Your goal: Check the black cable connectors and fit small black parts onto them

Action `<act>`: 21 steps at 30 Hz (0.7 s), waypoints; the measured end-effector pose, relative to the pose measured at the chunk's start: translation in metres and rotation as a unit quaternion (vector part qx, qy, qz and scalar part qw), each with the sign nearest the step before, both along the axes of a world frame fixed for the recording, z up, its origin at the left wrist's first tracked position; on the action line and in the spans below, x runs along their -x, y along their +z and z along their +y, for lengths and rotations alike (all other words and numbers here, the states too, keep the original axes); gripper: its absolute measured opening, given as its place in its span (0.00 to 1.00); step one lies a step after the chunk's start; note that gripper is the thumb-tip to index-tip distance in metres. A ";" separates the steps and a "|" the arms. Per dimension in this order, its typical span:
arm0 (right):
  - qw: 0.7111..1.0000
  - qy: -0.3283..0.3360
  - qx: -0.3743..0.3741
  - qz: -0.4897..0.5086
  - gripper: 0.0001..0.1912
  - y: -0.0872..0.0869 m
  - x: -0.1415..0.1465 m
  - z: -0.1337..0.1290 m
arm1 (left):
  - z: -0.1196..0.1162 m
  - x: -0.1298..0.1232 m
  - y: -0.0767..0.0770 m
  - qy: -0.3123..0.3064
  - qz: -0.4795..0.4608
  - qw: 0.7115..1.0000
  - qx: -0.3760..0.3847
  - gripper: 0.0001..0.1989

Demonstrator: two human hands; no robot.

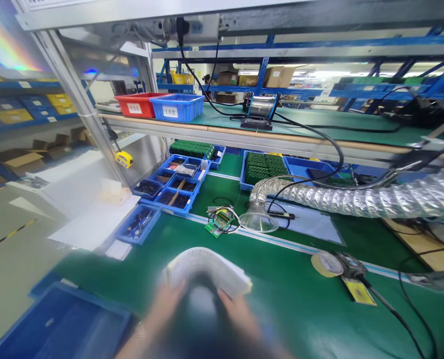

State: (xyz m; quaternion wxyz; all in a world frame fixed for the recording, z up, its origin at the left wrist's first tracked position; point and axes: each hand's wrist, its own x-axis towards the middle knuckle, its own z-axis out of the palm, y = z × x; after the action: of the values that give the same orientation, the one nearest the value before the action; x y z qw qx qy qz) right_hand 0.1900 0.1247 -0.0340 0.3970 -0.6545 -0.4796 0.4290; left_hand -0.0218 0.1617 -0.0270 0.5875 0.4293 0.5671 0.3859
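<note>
Paper booklet (206,269), bowed, between both hands (199,309) (blurred)

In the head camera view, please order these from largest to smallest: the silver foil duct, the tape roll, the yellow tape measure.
1. Silver foil duct, clearly largest.
2. Then tape roll and yellow tape measure: the roll looks larger but sits nearer the camera, so unsure.

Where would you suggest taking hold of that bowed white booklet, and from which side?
I'd grip the white booklet by its two lower edges from the near side, as the left hand and right hand do; bowed into an arch, it leaves those edges easiest to pinch.
</note>
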 end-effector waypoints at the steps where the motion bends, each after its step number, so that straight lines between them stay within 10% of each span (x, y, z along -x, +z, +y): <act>1: 1.000 -0.007 0.019 0.009 0.24 -0.011 0.001 0.002 | 0.002 -0.002 -0.011 0.013 -0.004 1.000 0.014 0.24; 10: 0.983 0.173 -0.017 -0.057 0.17 -0.032 0.016 0.061 | 0.048 0.072 -0.048 0.049 0.095 0.993 0.048 0.19; 15: 0.976 0.102 0.009 -0.194 0.15 -0.042 -0.015 0.144 | 0.074 0.110 -0.080 0.016 0.289 0.956 0.050 0.20; 21: 0.947 0.014 0.044 -0.319 0.17 -0.031 -0.054 0.274 | 0.063 0.088 -0.115 -0.054 0.418 0.888 -0.182 0.27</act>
State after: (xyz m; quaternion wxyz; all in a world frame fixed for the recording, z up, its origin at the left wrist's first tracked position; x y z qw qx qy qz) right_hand 0.2444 0.3988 -0.0654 0.1885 -0.7671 -0.5709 0.2237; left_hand -0.1095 0.2242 -0.1421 0.2278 0.6802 0.6560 0.2347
